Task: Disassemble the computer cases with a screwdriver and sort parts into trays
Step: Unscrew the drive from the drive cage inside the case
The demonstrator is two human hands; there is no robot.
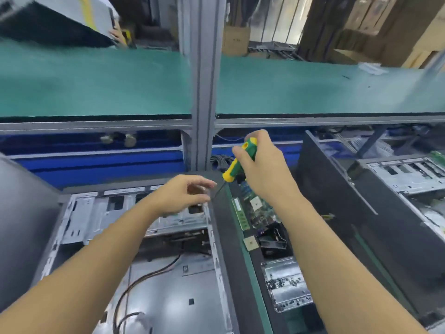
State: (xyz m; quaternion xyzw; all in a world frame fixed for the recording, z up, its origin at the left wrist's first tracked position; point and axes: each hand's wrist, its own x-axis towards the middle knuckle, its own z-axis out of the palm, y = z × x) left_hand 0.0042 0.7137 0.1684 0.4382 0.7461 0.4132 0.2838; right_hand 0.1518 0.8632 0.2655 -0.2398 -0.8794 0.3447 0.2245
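Note:
An open computer case (79, 222) lies on its side in front of me, its metal drive cage and loose cables (144, 276) showing. My right hand (262, 169) grips a green and yellow screwdriver (238, 162), its dark tip pointing down-left toward the case's far right corner. My left hand (180, 194) hovers over that corner with fingers spread, close to the tip, holding nothing I can see. A circuit board (257, 213) lies just right of the case wall.
A metal tray (286, 288) holding several small screws sits at the lower right. A second open case (409, 177) stands at the right behind a dark panel (337, 189). A green-topped shelf (96, 88) and a grey upright post (204, 80) rise ahead.

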